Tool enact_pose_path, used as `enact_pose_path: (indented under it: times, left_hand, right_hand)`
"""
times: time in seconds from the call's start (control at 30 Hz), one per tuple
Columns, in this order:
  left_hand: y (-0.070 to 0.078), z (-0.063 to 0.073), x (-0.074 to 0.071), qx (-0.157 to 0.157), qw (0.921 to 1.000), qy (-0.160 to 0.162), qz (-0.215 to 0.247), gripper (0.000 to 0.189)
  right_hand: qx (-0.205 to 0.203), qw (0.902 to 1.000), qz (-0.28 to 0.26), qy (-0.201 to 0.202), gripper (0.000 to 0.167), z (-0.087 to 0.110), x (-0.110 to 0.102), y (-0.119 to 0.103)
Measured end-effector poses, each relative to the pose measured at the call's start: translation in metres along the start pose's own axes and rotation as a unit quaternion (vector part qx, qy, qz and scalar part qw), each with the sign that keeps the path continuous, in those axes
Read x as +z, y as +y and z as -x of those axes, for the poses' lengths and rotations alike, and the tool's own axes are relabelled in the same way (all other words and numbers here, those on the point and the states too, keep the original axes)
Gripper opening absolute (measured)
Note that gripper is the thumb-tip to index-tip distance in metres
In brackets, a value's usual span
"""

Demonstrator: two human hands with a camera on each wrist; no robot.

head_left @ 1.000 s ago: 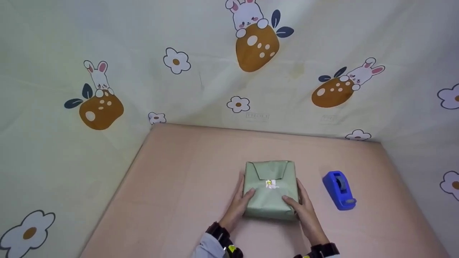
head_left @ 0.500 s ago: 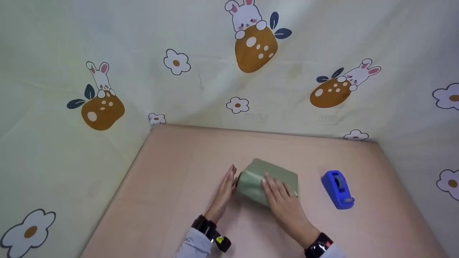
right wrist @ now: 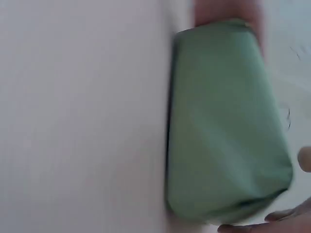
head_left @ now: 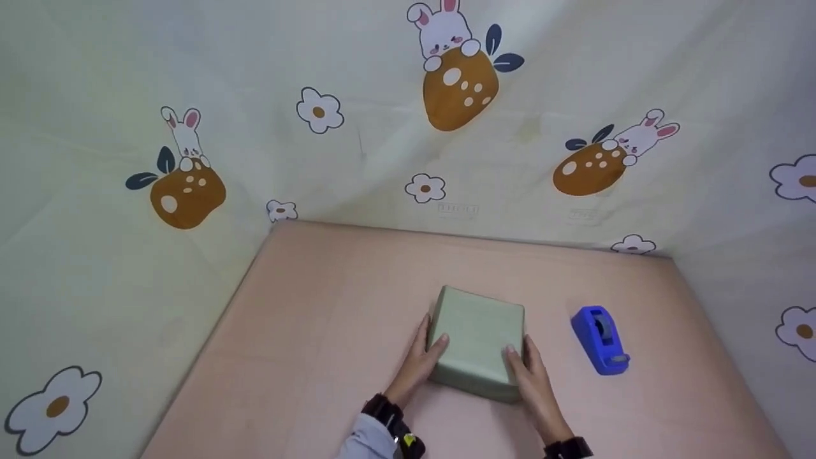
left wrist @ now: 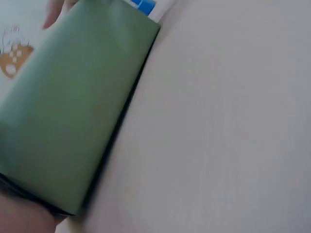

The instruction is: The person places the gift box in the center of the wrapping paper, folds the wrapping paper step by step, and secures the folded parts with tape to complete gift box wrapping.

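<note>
A box wrapped in green paper (head_left: 479, 335) is gripped between both hands over the pink tabletop, its plain smooth face turned up. My left hand (head_left: 417, 366) holds the left side, thumb on the upper face and fingers along the edge. On the opposite side my right hand (head_left: 534, 386) grips in the same way. The left wrist view shows one long side of the green box (left wrist: 73, 107). In the right wrist view the green box (right wrist: 223, 126) has a folded, creased end near the fingers. The underside is hidden.
To the right of the box a blue tape dispenser (head_left: 600, 340) stands on the pink tabletop (head_left: 306, 331). Behind and at both sides hangs a pale curtain (head_left: 363, 159) printed with rabbits and flowers.
The box was turned over: its flap face with the small shiny sticker was up, then it was tipped between the hands, and now a plain face is up. The dispenser stayed put.
</note>
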State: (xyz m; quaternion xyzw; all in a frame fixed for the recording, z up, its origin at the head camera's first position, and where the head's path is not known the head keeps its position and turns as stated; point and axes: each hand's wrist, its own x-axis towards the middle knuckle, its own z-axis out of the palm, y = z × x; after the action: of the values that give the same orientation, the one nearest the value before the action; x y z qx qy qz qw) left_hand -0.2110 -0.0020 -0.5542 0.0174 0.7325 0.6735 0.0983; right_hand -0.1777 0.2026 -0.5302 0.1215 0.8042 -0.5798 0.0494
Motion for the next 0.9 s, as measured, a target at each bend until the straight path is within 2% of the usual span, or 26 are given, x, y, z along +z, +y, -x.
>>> enact_pose_path:
  times: [0.03, 0.07, 0.17, 0.33, 0.5, 0.63, 0.9]
  left_hand:
    - [-0.002, -0.002, 0.001, -0.007, 0.9998, -0.002, 0.019, 0.075]
    - [-0.004, -0.004, 0.001, -0.014, 0.9993, -0.004, 0.035, 0.075]
    - [-0.009, -0.004, 0.001, -0.016, 0.9972, 0.0, 0.073, 0.073]
    - [-0.011, -0.005, 0.003, -0.009, 0.9947, 0.012, 0.102, 0.072]
    - [-0.014, -0.006, 0.006, -0.01, 0.9937, 0.031, 0.108, 0.073]
    - [-0.015, -0.002, 0.011, 0.003, 0.994, 0.039, 0.102, 0.072]
    - [-0.013, -0.007, 0.008, 0.021, 0.9957, 0.025, 0.087, 0.07]
  right_hand:
    - [0.044, 0.9984, -0.036, -0.006, 0.091, -0.004, 0.002, 0.001]
    - [0.071, 0.9952, -0.066, -0.012, 0.094, -0.007, 0.005, 0.002]
    - [0.095, 0.9878, -0.122, -0.023, 0.094, -0.013, 0.013, 0.01]
    - [0.074, 0.9843, -0.156, -0.038, 0.087, -0.022, 0.017, 0.017]
    - [0.053, 0.9858, -0.145, -0.066, 0.081, -0.027, 0.017, 0.021]
    - [0.039, 0.9882, -0.133, -0.067, 0.077, -0.028, 0.015, 0.023]
    - [0.034, 0.9884, -0.137, -0.056, 0.074, -0.029, 0.013, 0.023]
